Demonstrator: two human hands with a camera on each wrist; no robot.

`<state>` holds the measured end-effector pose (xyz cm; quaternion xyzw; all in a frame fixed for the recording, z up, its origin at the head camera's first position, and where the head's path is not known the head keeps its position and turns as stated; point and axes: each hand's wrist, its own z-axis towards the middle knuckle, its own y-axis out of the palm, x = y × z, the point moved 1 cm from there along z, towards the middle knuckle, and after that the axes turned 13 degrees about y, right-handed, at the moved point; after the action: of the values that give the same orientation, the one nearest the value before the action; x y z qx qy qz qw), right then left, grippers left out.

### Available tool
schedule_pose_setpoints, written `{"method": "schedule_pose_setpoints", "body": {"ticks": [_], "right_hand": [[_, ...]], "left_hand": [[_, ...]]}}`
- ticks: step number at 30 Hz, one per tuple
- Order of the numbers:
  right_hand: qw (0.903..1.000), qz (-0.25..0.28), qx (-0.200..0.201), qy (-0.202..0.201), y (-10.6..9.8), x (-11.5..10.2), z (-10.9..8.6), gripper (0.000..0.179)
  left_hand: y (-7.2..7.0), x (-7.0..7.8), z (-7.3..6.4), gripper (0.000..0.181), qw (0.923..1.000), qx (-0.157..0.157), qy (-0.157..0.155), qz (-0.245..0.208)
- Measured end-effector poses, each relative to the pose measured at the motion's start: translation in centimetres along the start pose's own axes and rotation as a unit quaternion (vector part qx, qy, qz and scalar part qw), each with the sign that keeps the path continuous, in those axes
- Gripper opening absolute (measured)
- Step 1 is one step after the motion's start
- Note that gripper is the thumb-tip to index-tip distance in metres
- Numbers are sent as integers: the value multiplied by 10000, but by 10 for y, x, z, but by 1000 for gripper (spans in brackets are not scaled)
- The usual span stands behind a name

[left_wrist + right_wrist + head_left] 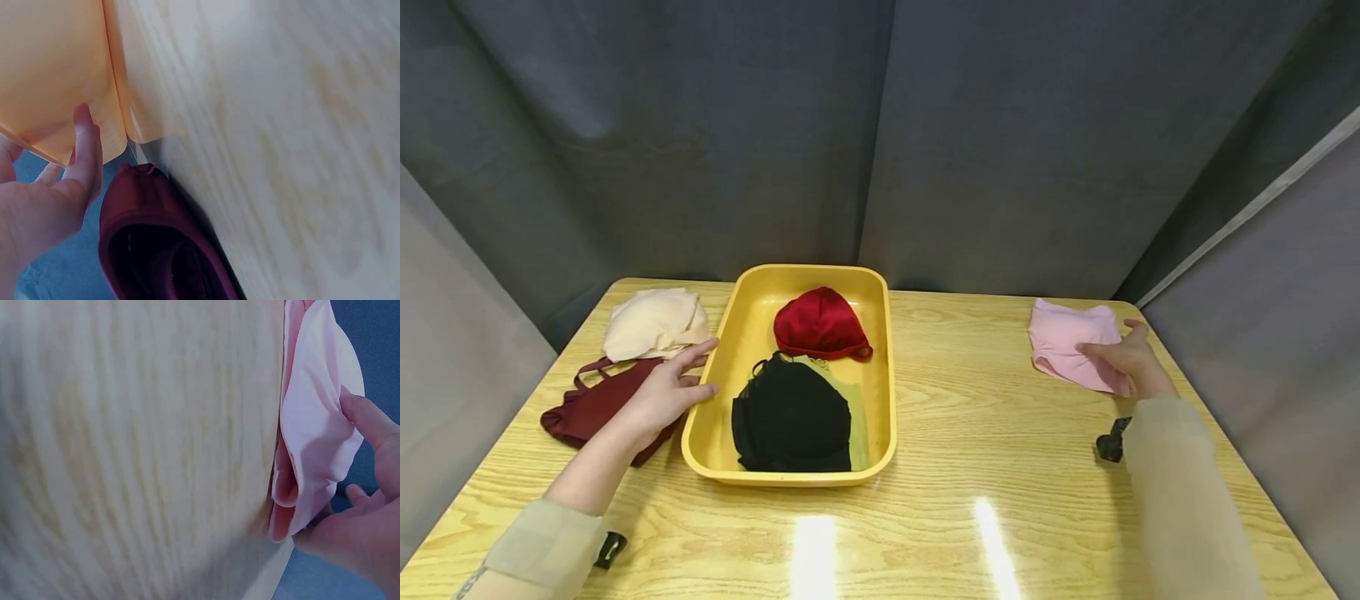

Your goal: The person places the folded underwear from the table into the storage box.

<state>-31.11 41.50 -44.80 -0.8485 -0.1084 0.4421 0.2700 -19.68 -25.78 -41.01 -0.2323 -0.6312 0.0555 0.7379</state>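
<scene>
In the head view, my left hand (pixel 664 398) is at the left rim of a yellow tray (pixel 891 400), its fingers spread and loosely bent. The left wrist view shows a finger against the tray wall (pixel 56 62). Just under that hand lies a dark maroon strapped bra (pixel 587 408), with a cream folded bra (pixel 655 323) behind it. Far right, my right hand (pixel 1133 358) rests on a pink folded bra-like garment (pixel 1067 333). Its thumb touches the top of the pink cloth (pixel 312 425), while the other fingers stand apart at the right edge.
Inside the tray lie a red satin bra (pixel 820 323), a black strapped bra (pixel 793 417) and a yellow-green garment (pixel 856 408) partly under the black one. A wooden table (pixel 962 433) carries everything. Grey curtains (pixel 1000 150) enclose the back and sides.
</scene>
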Motion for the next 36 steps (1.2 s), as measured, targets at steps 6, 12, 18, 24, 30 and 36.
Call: {"method": "schedule_pose_setpoints", "body": {"ticks": [6, 12, 18, 24, 30, 36], "right_hand": [[9986, 526, 69, 80, 3, 4, -1, 123], [9976, 654, 89, -194, 5, 6, -4, 120], [9969, 216, 323, -690, 3, 7, -9, 100], [9958, 344, 251, -815, 5, 3, -15, 88], [9940, 401, 408, -928, 6, -2, -17, 83], [9916, 232, 700, -1065, 6, -4, -21, 81]], "left_hand": [[0, 0, 0, 72, 10000, -12, 3, -62], [0, 1, 0, 72, 10000, -2, -12, -36], [1, -1, 1, 72, 10000, -1, -19, -17], [0, -2, 1, 72, 10000, -1, -51, -32], [0, -2, 0, 72, 10000, 4, -37, -10], [0, -1, 0, 72, 10000, -8, -44, -6]]}}
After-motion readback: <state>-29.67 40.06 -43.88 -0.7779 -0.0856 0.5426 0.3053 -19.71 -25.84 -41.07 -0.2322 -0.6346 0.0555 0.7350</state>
